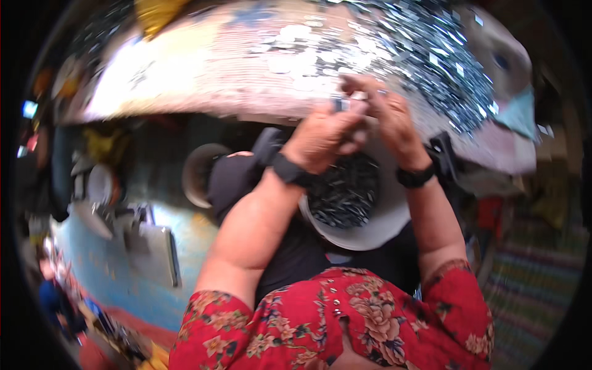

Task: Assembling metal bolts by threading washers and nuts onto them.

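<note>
My two hands meet above the far rim of a white bowl [353,239], at the near edge of a cloth-covered surface. My left hand [320,135] is closed, with a small dark, shiny bit showing at its fingertips. Bent toward it, the fingers of my right hand [394,120] are drawn together close to the left fingertips; blur hides what they pinch. In the bowl, held about my lap, lies a heap of small dark, glossy flat pieces [345,194]. A spread of similar shiny pieces [425,68] covers the cloth just beyond my hands.
The pale ribbed cloth [203,68] reaches across the far side, with a yellow cloth or bag [157,15] at its back. Left of my knee stands another round container [200,176]. A flat metallic panel [154,256] lies on the blue floor. Striped matting [536,287] covers the right.
</note>
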The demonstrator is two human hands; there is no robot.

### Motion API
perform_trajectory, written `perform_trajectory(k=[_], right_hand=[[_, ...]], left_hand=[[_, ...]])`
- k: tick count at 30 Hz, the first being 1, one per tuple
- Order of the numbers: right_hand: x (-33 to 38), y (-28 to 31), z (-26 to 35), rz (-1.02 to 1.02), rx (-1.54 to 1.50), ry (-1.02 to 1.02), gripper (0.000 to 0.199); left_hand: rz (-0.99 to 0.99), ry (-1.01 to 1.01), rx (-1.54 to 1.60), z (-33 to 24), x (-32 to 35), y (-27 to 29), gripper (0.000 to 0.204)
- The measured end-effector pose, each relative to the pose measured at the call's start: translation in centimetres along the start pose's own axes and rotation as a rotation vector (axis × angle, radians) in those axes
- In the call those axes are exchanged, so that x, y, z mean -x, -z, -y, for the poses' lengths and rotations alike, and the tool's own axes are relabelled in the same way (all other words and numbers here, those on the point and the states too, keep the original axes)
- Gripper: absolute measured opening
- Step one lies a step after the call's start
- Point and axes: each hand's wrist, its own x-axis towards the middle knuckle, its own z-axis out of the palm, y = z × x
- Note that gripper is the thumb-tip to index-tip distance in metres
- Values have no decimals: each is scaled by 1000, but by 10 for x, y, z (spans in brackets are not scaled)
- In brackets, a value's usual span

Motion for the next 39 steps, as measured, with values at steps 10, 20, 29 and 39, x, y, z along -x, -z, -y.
perform_trajectory(k=[10,20,29,39], right_hand=[[-26,94,5,-372,753,235,20],[-161,171,-72,-398,1461,190,14],[-174,154,-64,-267,1676,15,16],[-29,96,5,-111,46,134,24]], left_hand=[[-95,20,-5,0,-4,-1,24],[-157,20,35,-4,-11,3,23],[-161,30,25,-3,-13,5,27],[-81,-9,-100,4,-10,6,26]])
